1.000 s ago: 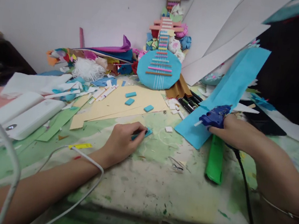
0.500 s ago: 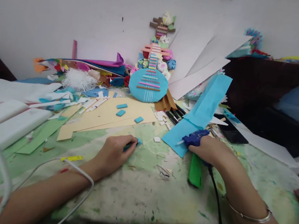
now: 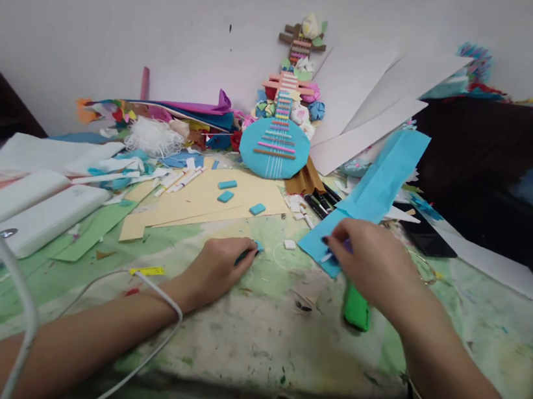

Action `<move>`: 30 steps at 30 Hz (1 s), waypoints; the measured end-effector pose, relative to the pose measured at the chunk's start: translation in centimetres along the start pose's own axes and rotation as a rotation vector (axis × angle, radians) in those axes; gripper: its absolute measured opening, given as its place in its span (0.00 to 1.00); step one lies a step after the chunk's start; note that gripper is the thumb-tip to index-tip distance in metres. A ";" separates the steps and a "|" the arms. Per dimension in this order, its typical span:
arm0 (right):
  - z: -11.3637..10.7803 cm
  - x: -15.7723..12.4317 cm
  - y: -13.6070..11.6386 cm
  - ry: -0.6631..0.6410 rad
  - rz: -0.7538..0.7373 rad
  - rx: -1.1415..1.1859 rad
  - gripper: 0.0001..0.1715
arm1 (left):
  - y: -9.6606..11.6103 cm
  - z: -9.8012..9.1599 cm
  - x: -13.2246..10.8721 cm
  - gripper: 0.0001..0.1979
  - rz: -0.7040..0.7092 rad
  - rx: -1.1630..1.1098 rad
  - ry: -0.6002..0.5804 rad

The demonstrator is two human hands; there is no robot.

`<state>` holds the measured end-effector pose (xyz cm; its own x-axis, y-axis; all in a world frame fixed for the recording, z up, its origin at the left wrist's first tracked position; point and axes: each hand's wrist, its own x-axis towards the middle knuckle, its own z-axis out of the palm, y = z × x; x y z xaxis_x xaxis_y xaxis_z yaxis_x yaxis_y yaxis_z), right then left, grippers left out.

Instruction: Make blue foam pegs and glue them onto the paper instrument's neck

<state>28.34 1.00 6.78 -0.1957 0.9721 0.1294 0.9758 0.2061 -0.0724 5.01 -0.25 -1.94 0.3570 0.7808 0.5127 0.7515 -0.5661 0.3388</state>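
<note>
Between the thumb and finger of my left hand [image 3: 224,268] I pinch a small blue piece [image 3: 260,246], with three blue blocks [image 3: 225,197] lying past it on tan paper [image 3: 198,198]. My right hand [image 3: 372,260] hides most of the glue gun [image 3: 348,244], so I can't tell if I'm gripping it; blue paper [image 3: 381,175] stretches out beyond that hand.

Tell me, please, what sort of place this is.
Probably a craft workspace: a blue lute-shaped model, cream paper and tangled white strands share a stained tabletop.
</note>
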 end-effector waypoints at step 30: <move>8.7 2.8 -5.6 -0.487 0.084 1.026 0.10 | -0.5 -1.2 1.2 0.11 -0.179 -0.181 -0.093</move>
<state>21.50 3.58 -1.03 -0.3687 0.8812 -0.2958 0.4913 -0.0854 -0.8668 4.43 0.62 -0.58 0.2831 0.8892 0.3595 0.6989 -0.4479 0.5576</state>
